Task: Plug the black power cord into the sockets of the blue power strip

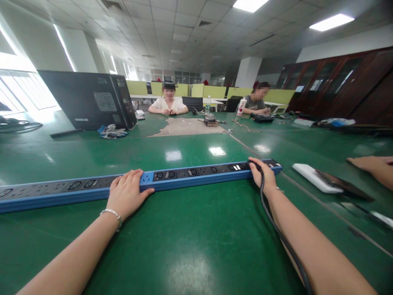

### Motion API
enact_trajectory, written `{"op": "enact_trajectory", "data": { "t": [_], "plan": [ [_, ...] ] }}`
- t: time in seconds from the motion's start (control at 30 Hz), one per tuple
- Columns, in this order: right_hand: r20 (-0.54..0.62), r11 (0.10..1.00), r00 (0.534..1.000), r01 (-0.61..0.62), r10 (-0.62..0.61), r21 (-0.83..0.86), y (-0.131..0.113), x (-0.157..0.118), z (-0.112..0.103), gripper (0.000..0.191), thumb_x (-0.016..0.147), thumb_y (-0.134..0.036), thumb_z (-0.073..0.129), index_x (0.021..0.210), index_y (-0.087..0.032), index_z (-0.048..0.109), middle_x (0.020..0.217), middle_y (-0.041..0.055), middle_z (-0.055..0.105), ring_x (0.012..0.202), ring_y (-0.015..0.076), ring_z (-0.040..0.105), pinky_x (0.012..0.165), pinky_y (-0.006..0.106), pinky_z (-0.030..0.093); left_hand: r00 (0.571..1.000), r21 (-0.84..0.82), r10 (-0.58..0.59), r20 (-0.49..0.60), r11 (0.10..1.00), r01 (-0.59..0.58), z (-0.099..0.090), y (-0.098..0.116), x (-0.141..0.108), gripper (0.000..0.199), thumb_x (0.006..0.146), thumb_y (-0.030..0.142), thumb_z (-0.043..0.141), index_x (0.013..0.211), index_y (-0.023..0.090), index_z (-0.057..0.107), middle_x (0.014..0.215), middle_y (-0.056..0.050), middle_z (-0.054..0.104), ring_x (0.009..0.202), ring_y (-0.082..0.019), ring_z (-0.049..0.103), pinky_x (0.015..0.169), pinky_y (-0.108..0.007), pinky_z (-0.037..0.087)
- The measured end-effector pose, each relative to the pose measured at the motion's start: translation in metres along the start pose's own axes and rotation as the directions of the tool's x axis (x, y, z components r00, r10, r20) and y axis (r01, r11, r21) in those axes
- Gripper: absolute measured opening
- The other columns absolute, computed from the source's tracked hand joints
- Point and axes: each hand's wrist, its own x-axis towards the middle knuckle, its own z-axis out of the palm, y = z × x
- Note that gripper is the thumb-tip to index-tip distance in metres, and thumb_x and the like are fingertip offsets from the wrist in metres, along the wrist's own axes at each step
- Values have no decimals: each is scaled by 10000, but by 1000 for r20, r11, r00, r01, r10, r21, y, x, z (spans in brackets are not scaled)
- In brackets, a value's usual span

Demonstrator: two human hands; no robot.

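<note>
A long blue power strip with a row of black sockets lies across the green table. My left hand is closed over the strip left of its middle, the fingers over the top and the thumb along the near side, beside a blue socket. Near the strip's right end, my right hand grips the plug of a black power cord. The plug sits at the sockets, mostly hidden by the fingers, so how deep it is in cannot be told. From that hand the cord runs down along my right forearm.
A black computer case stands at the back left, with gloves beside it. At right are a white power-bank-like block, a dark phone-like slab and another person's hand. Two people sit across the table.
</note>
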Motion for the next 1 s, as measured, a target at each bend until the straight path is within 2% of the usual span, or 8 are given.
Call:
{"op": "enact_trajectory", "data": {
  "t": [0.13,0.27,0.3,0.37,0.47,0.6,0.9,1.0],
  "plan": [
    [-118,993,989,-74,84,91,-7,4,-3,335,782,-445,489,951,-225,678,927,59,701,904,248,628,912,467,441,1000,3,1,1,1000,-1,1,-1,0,659,770,569,459,1265,135,458,1322,-150,501,1227,-303,430,1020,-451,284],
    [-356,952,921,-45,157,304,-35,7,-6,403,851,-466,403,1016,-196,653,1015,78,679,948,222,617,899,411,460,1000,-6,5,2,1000,-5,2,-1,0,662,769,577,462,1258,131,462,1322,-148,499,1219,-306,434,1022,-451,277],
    [-318,945,937,-37,146,326,-44,5,-5,393,849,-465,419,1017,-199,654,1027,74,678,958,218,616,905,402,458,1000,-10,7,-1,1000,-7,2,-1,0,660,768,576,464,1255,131,464,1322,-149,499,1220,-307,432,1022,-451,275],
    [-122,941,988,-46,92,334,-63,-1,2,371,831,-470,469,998,-204,666,1019,68,687,969,220,617,914,394,454,1000,-23,10,-8,1000,-11,1,-1,0,655,768,570,469,1254,131,464,1318,-151,501,1221,-307,430,1021,-450,274],
    [61,932,997,-69,51,355,-84,-13,18,395,824,-493,477,1025,-207,660,1000,69,698,957,222,629,896,391,471,1000,-39,10,-17,999,-10,1,-1,0,646,770,560,473,1255,134,461,1312,-147,507,1220,-305,431,1020,-448,274],
    [85,959,996,-27,3,282,-94,-21,31,400,835,-499,459,1019,-213,668,1006,63,699,963,230,630,875,379,484,1000,-30,10,-19,1000,-11,2,0,0,628,775,555,470,1255,150,455,1318,-135,504,1228,-284,426,1029,-437,266],
    [132,994,986,91,-99,67,-93,-25,29,343,855,-395,443,1033,-211,672,982,59,706,907,216,652,811,334,508,999,-38,18,-32,999,-19,2,-1,-1,625,769,546,488,1250,148,457,1315,-144,506,1225,-287,429,1014,-447,277],
    [141,985,977,167,-161,-36,-97,-28,32,321,860,-346,433,1044,-224,666,1004,59,703,917,209,656,873,367,490,999,-34,18,-41,999,-20,3,-1,-1,624,768,541,497,1252,149,453,1318,-139,505,1233,-282,421,1018,-446,275]
  ]
}}
